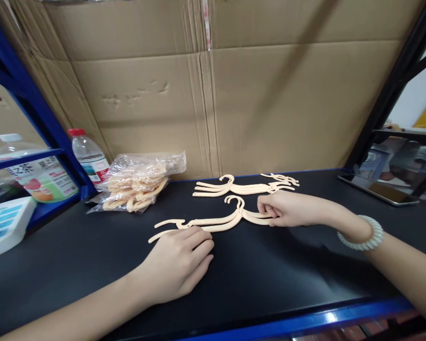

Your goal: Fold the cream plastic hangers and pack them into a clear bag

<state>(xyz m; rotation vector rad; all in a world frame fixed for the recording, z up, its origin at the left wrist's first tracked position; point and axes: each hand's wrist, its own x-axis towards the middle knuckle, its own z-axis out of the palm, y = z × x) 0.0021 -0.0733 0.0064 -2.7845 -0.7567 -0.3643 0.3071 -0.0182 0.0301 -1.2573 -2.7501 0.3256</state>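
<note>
A small stack of cream plastic hangers (220, 219) lies on the black tabletop (270, 274) in the middle. My left hand (177, 263) rests flat on the table, fingertips touching the stack's left arm. My right hand (284, 209), with a pale coiled band on its wrist, pinches the stack's right arm. A second pile of cream hangers (244, 186) lies just behind, near the cardboard wall.
A clear plastic bag of more hangers (138, 182) sits at the back left beside a water bottle (90, 156). A big cardboard box (213, 90) closes off the back. A tablet (383, 189) lies at the right. A blue shelf frame (31, 99) stands left.
</note>
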